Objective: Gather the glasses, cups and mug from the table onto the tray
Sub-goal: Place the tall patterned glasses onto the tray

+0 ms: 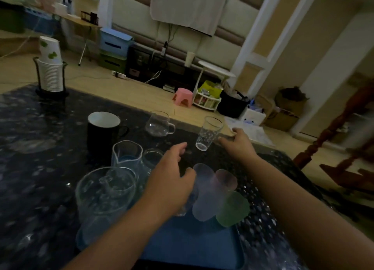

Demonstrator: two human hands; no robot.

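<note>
Both hands are unclenched — the right hand [238,143] beside a clear tumbler [209,133], the left hand [172,180] over the blue tray [194,247].

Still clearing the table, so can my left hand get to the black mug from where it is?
Probably yes. The left hand hovers open over the tray; the black mug stands farther left, though clear glasses crowd the direct line.

1. Dim light falls on a tan floor [125,87].
2. A padded wall [137,16] carries a hanging pale cloth [188,6].
3. A pink stool [182,96] stands beside a white round side table [216,70].
4. Blue storage boxes [115,40] sit stacked near a dark low cabinet [145,63].
</note>
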